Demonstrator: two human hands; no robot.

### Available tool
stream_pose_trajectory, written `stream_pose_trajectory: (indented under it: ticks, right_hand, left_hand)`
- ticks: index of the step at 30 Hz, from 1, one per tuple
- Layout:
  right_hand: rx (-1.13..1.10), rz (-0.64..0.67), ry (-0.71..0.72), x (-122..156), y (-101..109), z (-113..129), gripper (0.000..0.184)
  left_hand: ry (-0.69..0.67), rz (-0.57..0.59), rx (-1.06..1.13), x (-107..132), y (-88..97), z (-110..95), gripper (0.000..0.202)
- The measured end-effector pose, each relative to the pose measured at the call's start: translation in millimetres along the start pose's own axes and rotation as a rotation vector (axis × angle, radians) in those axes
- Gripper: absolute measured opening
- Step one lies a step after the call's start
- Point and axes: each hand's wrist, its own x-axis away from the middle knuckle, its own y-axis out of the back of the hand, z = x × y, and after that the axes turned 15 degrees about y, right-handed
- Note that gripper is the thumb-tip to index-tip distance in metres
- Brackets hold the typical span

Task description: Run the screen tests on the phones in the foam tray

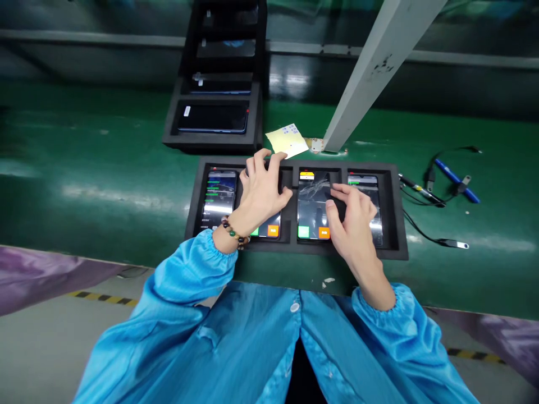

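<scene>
A black foam tray (402, 224) with several compartments lies along the bench in front of me, each compartment holding a lit smartphone. My left hand (263, 188) is spread over the second smartphone (266, 231) from the left and hides most of its screen; whether the fingertips touch it I cannot tell. Beside the right edge of the third smartphone (312, 205), which shows green and orange buttons, my right hand (353, 219) has its thumb and fingers apart. It partly covers the fourth smartphone (377, 233). The leftmost smartphone (219, 196) shows green lines of text.
Behind, to the left, stand dark foam trays (255, 126) with more phones. A yellow paper (288, 140) lies near the foot of a slanted grey post (357, 84). Cables (452, 243) and a blue pen-like stick (457, 180) lie to the right on the green bench (105, 185).
</scene>
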Motion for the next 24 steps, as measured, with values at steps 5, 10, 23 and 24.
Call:
stream_pose_trajectory:
  ticks: [5,10,23,24]
  right_hand:
    - [0.004,-0.037,-0.015,1,-5,1,0.029]
    - [-0.054,-0.026,0.014,0,4,-4,0.032]
    - [0.003,-0.26,0.043,68,70,-87,0.041]
    - [0.042,-0.249,0.077,66,69,-88,0.042]
  left_hand:
    - [-0.029,-0.002,-0.005,0,-2.7,-2,0.071]
    - [-0.048,-0.008,0.078,-3,1.1,6,0.081]
    - [0.283,-0.169,0.546,53,35.9,195,0.062]
    - [0.259,-0.16,0.565,52,30.1,195,0.061]
